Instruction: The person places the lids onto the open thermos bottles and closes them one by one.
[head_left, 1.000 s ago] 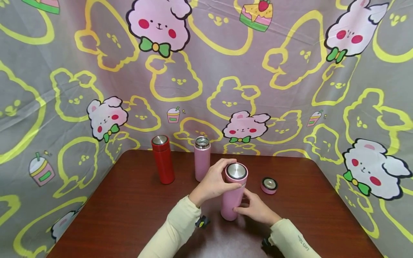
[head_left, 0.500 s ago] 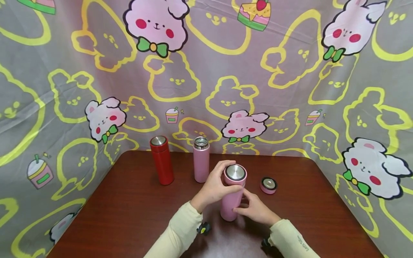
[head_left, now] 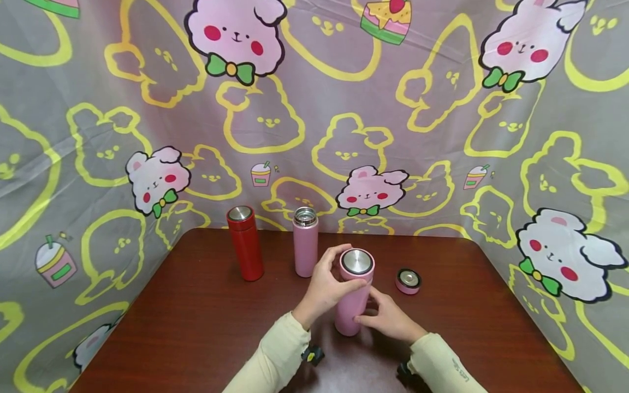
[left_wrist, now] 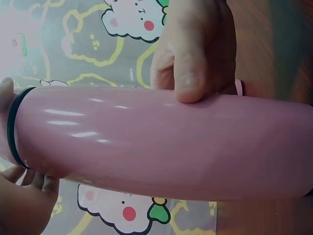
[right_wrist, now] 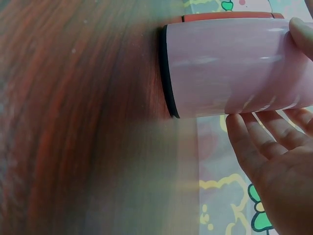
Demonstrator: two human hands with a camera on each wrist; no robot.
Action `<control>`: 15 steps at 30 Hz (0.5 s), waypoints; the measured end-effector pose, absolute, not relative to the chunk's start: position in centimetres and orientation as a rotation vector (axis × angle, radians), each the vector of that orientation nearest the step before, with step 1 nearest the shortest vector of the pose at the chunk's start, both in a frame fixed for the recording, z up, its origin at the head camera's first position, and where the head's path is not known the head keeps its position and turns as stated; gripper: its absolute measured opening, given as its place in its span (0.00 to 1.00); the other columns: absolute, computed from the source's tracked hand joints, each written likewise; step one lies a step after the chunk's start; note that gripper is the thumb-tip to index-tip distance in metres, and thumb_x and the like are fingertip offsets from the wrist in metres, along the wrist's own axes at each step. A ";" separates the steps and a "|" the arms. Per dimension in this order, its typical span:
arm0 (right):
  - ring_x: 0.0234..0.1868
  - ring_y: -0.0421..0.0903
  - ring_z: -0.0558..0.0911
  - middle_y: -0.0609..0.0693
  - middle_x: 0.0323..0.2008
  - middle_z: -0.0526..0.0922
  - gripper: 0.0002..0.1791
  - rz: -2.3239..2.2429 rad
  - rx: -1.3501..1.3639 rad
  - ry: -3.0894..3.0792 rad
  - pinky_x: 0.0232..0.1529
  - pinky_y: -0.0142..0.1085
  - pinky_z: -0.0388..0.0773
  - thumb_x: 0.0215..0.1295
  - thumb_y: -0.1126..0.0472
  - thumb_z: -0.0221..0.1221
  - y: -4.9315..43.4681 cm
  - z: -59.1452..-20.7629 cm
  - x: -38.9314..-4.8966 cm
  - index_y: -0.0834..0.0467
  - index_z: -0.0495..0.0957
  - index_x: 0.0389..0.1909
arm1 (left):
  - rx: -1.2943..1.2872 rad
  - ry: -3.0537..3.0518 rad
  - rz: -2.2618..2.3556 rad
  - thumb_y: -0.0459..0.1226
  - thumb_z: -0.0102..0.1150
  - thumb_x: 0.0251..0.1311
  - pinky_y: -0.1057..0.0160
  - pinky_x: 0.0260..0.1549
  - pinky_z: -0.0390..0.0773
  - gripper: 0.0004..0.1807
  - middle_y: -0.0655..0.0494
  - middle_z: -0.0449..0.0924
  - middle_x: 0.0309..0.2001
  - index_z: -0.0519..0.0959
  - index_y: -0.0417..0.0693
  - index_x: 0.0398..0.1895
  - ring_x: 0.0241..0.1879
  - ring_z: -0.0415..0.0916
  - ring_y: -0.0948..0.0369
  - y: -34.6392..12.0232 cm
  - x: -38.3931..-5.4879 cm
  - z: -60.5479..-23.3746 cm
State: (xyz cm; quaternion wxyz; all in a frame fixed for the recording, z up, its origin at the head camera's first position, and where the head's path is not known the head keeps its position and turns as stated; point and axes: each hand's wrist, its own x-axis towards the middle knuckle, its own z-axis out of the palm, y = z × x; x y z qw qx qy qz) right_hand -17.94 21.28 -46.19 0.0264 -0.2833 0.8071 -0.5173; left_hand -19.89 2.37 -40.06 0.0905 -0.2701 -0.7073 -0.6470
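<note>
While holding the near pink bottle upright, apparently on the table, with left hand curled round its lid and right hand clamped lower down, probably twisting in an unclear direction; next, steady below and turn evenly above.

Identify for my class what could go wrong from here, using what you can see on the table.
The open pink bottle has no lid on and stands just behind the left hand; a backward bump could tip it, and anything inside might spill.

The front pink bottle looks glossy, so it might slip or turn in the right hand if the top is twisted.

The loose lid lies beyond the right hand and could get nudged away.
</note>
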 end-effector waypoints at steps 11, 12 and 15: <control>0.49 0.47 0.79 0.54 0.53 0.77 0.34 -1.572 -0.875 2.499 0.49 0.41 0.76 0.55 0.62 0.68 21.3 -46.3 -18.1 0.63 0.64 0.62 | -0.847 -2.040 -2.000 0.40 0.74 0.47 0.64 0.46 0.72 0.36 0.54 0.75 0.53 0.70 0.44 0.61 0.49 0.72 0.60 2.2 -20.3 -40.9; 0.49 0.47 0.79 0.54 0.53 0.77 0.35 -1.572 -0.871 2.498 0.49 0.41 0.76 0.55 0.62 0.68 21.3 -46.3 -18.1 0.63 0.64 0.62 | -0.865 -2.037 -2.014 0.40 0.73 0.47 0.64 0.46 0.73 0.36 0.53 0.75 0.53 0.70 0.45 0.61 0.49 0.72 0.60 2.1 -20.4 -40.9; 0.49 0.47 0.79 0.54 0.53 0.77 0.35 -1.575 -0.862 2.494 0.49 0.40 0.76 0.55 0.63 0.68 21.3 -46.3 -18.2 0.62 0.64 0.62 | -0.944 -2.034 -2.060 0.42 0.71 0.50 0.64 0.45 0.74 0.37 0.50 0.74 0.54 0.68 0.43 0.63 0.48 0.72 0.59 1.8 -20.8 -40.9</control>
